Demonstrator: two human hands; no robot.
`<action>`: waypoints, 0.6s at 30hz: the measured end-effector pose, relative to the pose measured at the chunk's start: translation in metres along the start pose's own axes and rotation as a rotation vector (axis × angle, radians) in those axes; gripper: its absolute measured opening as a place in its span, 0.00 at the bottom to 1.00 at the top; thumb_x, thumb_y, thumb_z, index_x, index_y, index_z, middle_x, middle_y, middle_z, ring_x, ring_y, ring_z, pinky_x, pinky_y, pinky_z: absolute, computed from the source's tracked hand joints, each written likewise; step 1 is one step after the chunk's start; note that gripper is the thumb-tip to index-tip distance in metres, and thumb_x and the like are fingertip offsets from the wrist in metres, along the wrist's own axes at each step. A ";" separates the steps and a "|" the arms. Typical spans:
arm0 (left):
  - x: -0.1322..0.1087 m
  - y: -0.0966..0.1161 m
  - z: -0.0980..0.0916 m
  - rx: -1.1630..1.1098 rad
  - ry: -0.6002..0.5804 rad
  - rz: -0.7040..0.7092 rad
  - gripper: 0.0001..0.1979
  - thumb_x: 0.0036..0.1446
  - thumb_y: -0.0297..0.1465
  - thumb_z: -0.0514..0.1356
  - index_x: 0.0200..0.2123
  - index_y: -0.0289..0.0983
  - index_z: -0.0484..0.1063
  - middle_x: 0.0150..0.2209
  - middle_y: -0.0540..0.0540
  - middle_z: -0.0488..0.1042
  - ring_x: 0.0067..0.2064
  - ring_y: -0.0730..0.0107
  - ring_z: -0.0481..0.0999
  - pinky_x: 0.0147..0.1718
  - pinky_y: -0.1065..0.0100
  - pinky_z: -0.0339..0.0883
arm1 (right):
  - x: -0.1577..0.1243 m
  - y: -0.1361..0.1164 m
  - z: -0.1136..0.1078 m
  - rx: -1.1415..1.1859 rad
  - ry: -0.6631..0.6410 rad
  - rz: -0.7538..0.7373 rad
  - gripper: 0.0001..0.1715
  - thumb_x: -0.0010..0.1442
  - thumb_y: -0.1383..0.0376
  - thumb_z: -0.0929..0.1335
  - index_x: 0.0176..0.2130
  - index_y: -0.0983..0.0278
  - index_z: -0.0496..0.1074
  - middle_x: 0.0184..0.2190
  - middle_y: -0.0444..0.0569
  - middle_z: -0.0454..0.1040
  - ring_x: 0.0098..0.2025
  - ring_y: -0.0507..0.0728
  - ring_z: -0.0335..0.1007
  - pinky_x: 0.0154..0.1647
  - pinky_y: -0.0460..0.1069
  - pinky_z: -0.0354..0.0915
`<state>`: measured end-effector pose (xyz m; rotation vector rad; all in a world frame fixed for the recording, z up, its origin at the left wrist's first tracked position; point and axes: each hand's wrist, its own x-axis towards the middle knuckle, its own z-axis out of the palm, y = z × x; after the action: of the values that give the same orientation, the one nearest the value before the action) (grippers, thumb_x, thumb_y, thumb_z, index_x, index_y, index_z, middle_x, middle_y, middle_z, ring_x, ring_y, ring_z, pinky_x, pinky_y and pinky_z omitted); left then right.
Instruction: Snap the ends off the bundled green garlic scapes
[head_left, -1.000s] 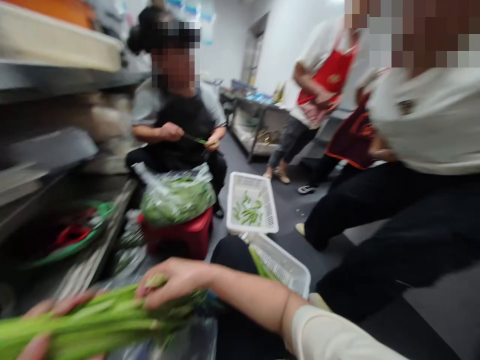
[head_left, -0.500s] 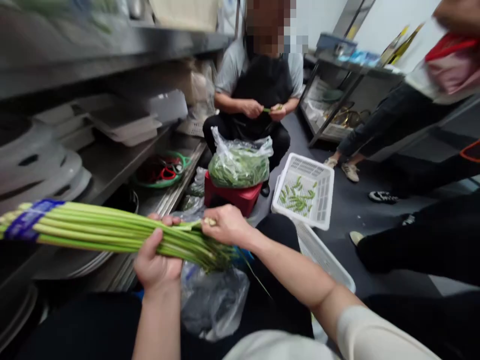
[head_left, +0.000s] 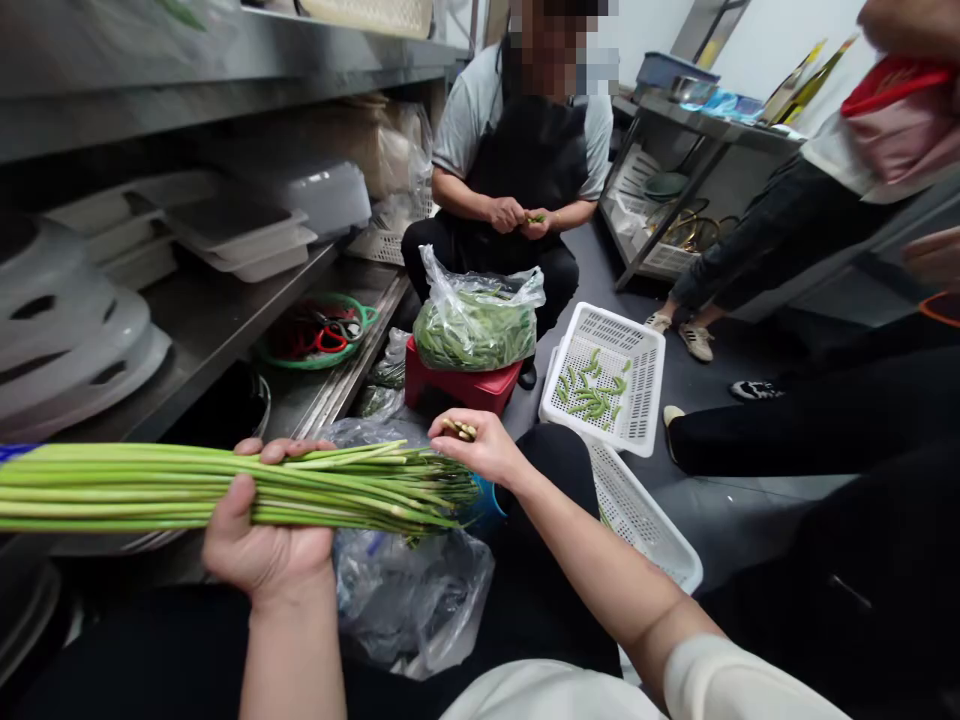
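My left hand is wrapped around a long bundle of green stalks, held level and reaching off the left edge. At the bundle's tip end, my right hand is curled, with a few short snapped-off stalk tips in its fingers. A crumpled clear plastic bag lies below the bundle on my lap.
Two white slotted baskets sit on the floor to the right, one with green pieces in it. A bag of greens rests on a red stool. A seated person faces me; others' legs crowd the right. Steel shelves line the left.
The view has steadied. My right hand has pulled away from the bundle's end with broken-off tips in it. My left hand has lowered the bundle a little.
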<state>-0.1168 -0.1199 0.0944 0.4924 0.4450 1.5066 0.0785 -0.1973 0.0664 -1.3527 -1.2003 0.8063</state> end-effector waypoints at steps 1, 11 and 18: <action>0.000 0.001 0.000 0.002 -0.004 0.001 0.21 0.38 0.33 0.71 0.37 0.39 0.70 0.29 0.56 0.71 0.33 0.71 0.75 0.42 0.64 0.76 | 0.000 0.001 0.003 -0.097 -0.001 -0.025 0.08 0.59 0.64 0.76 0.36 0.68 0.80 0.34 0.47 0.74 0.36 0.52 0.68 0.41 0.46 0.61; -0.003 0.002 0.004 0.033 -0.015 -0.023 0.22 0.35 0.34 0.72 0.36 0.39 0.71 0.29 0.55 0.70 0.32 0.71 0.74 0.39 0.66 0.78 | 0.008 -0.020 0.012 -0.347 -0.354 -0.126 0.02 0.61 0.70 0.70 0.34 0.68 0.75 0.30 0.41 0.71 0.33 0.49 0.63 0.39 0.44 0.57; -0.009 -0.004 0.010 0.014 0.018 -0.050 0.24 0.32 0.33 0.75 0.34 0.37 0.71 0.28 0.54 0.70 0.30 0.73 0.72 0.35 0.68 0.77 | 0.018 -0.033 0.025 -0.570 -0.104 -0.030 0.16 0.60 0.71 0.68 0.24 0.66 0.58 0.22 0.39 0.55 0.28 0.49 0.45 0.34 0.48 0.43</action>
<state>-0.1080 -0.1292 0.1005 0.4758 0.4782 1.4618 0.0530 -0.1770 0.0971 -1.7573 -1.6054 0.5323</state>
